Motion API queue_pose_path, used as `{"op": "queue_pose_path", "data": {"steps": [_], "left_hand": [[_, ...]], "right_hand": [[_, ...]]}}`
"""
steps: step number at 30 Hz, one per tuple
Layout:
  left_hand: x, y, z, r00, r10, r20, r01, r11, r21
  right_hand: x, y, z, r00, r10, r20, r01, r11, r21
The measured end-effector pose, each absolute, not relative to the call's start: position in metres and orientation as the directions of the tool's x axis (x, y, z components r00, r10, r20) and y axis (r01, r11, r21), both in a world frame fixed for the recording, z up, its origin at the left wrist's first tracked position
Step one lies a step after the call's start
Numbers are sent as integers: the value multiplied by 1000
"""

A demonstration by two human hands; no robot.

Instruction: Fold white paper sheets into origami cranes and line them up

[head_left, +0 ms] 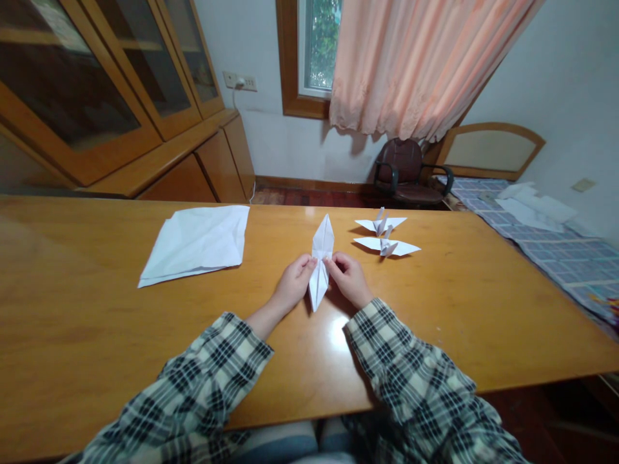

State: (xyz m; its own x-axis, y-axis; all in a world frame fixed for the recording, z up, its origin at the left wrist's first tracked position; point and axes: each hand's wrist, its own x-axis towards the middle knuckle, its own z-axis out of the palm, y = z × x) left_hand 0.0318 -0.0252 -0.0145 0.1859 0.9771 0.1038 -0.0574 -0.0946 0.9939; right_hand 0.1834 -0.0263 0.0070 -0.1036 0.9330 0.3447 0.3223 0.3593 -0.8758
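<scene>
Between my two hands is a piece of white folded paper (323,241), long and diamond-shaped, with creases down its lower half. My left hand (293,281) pinches its left edge near the middle. On the opposite edge my right hand (351,278) pinches it too, thumb on top. The paper's upper point aims away from me and its lower point toward me. Most of my fingers are hidden under or behind the paper. To the right lie two finished paper cranes, a far one (380,225) and a nearer one (387,247), wings spread.
White paper sheets (196,245) lie stacked on the left of the wooden table (87,322). Past the table's far edge are a brown armchair (403,171), a pink curtain (411,64) and a glass-door cabinet (159,122). A bed (541,251) adjoins on the right.
</scene>
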Motion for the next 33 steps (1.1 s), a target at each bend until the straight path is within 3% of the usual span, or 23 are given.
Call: {"op": "queue_pose_path", "data": {"steps": [7,13,23,33], "left_hand": [[30,-29,2,119,982,149,26,-154,988],[29,-28,-2,130,979,159,81,-171,982],[30,-26,-5,299,953,53,-15,-51,999],[30,-26,-12,251,964,85,-23,-81,996]], "right_hand": [[183,-27,6,-158,946,285,224,315,-922],[183,-26,3,-172,936,308,257,345,-903],[185,-23,2,-49,939,342,292,340,-894],[182,-24,2,-75,976,206,126,214,-969]]}}
